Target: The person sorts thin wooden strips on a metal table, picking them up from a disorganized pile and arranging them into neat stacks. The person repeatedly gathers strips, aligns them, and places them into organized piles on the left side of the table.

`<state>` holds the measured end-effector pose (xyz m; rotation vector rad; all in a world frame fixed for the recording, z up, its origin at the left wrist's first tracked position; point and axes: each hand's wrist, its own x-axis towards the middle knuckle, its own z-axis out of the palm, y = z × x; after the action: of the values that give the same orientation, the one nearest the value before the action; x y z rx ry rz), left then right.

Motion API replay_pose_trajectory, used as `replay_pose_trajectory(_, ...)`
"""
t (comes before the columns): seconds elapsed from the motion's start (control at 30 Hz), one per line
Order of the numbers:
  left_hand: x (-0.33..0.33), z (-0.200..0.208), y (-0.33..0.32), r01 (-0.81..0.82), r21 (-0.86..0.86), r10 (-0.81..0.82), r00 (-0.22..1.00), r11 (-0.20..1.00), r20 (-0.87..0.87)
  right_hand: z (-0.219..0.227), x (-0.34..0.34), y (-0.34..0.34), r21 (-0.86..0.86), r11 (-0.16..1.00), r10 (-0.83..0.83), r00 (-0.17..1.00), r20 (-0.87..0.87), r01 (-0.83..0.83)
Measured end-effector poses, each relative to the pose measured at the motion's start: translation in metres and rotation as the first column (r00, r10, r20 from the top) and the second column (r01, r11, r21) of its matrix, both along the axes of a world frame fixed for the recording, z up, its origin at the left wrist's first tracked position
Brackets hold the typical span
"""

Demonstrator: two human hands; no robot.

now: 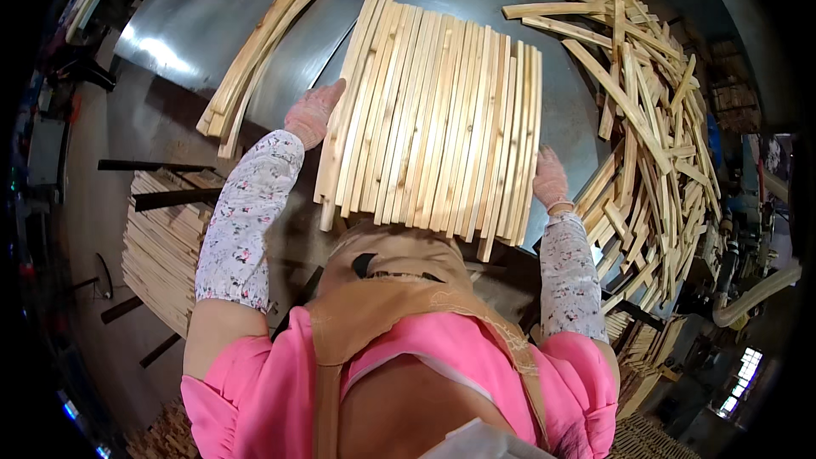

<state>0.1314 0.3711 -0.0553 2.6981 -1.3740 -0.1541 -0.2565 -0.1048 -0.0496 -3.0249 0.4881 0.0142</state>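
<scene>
A wide layer of pale wooden strips [433, 119] lies side by side before me, their near ends uneven and close to my apron. My left hand [314, 113], in a pinkish glove, is against the layer's left side with its fingers stretched along the outer strip. On the opposite side, my right hand [550, 177], gloved alike, rests flat by the right edge, fingers pointing away from me. Neither hand has its fingers wrapped round a strip. The undersides of the strips are hidden.
The metal table [212, 0] extends beyond the layer. A few longer strips [268, 47] lie at its left. A jumbled heap of wooden pieces [654, 136] covers the right side. Below on the left, stacked strips [161, 246] sit between dark bars.
</scene>
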Motion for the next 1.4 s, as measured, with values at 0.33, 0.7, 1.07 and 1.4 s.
replay_pose_trajectory(0.33, -0.048, 0.047, -0.015, -0.679, -0.244, 0.293, 0.574, 0.692, -0.765, 0.014, 0.021, 0.116, 0.943, 0.235, -0.742, 0.670, 0.018, 0.235)
replay_pose_trajectory(0.7, 0.044, 0.032, -0.066, -0.609, -0.161, 0.575, 0.790, 0.777, -0.214, 0.028, 0.093, 0.111, 0.658, 0.611, -0.596, 0.803, 0.016, 0.441)
replay_pose_trajectory(1.07, 0.096, 0.098, 0.018, -0.732, -0.079, 0.695, 0.599, 0.677, 0.397, 0.021, 0.092, 0.082, 0.706, 0.619, -0.439, 0.897, -0.053, 0.345)
replay_pose_trajectory(1.4, 0.052, 0.145, 0.108, -0.889, -0.180, 0.901, 0.433, 0.420, -0.036, 0.019, 0.097, 0.086, 0.786, 0.554, -0.412, 0.911, -0.026, 0.273)
